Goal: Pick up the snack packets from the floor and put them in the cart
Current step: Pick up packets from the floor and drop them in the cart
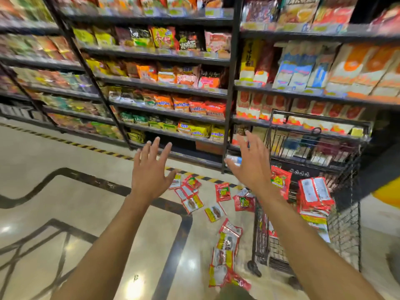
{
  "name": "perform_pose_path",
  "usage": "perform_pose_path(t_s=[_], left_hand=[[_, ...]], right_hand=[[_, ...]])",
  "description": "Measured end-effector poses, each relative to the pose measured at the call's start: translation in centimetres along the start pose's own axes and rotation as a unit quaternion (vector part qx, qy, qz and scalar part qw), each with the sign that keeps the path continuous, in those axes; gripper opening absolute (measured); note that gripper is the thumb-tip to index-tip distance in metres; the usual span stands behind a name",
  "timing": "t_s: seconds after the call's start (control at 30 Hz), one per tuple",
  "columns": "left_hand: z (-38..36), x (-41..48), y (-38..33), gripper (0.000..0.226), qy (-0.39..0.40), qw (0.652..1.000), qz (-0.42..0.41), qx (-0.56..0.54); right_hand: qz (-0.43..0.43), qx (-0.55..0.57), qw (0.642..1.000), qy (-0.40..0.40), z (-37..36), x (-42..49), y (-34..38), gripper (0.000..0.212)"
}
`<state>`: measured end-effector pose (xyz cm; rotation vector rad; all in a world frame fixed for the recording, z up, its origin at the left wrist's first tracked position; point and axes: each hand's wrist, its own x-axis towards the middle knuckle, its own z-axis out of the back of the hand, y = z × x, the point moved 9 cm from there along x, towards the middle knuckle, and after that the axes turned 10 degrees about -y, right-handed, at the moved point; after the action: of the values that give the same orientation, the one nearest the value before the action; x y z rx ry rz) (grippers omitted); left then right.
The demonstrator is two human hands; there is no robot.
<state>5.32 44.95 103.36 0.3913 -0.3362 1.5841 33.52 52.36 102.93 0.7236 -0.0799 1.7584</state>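
The left hand [151, 176] and right hand [252, 165] are hovering spread, empty, over red-and-yellow foil snack packets [222, 192] lying at lower centre beside the black wire cart [344, 230]; scooping clustered ones together seems best.

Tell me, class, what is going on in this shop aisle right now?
A person reaches forward with both hands open, the left hand and the right hand holding nothing. Red and yellow snack packets lie scattered on the floor beside a wire cart. A stack of packets already sits in the cart. None is being picked up at this moment.
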Motion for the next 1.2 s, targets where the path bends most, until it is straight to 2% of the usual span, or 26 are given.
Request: perform_pose_path(t_s=[0.23,0.5,0.7,0.93,1.1,1.2], left_hand=[[-1.0,0.8,8.6,0.081,0.01,1.0,0.007,0.006],[-11.3,8.8,14.8,0.08,0.055,0.998,-0.014,0.01],[-25.1,18.7,19.8,0.078,0.105,0.993,-0.046,-0.008],[-42.0,27.9,24.6,0.08,0.196,0.978,-0.064,-0.023],[-56.9,31.5,25.7,0.078,0.225,0.968,-0.092,-0.056],[-67.4,30.5,25.8,0.075,0.261,0.957,-0.102,-0.076]], right_hand=[[0.007,-0.033,0.999,0.021,-5.2,0.9,6.9,0.08],[-0.027,-0.029,0.998,0.046,-17.5,7.3,8.5,0.08],[-0.061,-0.042,0.991,0.115,-32.9,16.0,7.6,0.082],[-0.063,-0.052,0.976,0.202,-49.8,25.2,6.4,0.087],[-0.086,-0.049,0.977,0.188,-62.8,26.8,2.6,0.077],[-0.114,-0.046,0.968,0.218,-72.0,24.4,-0.8,0.077]])
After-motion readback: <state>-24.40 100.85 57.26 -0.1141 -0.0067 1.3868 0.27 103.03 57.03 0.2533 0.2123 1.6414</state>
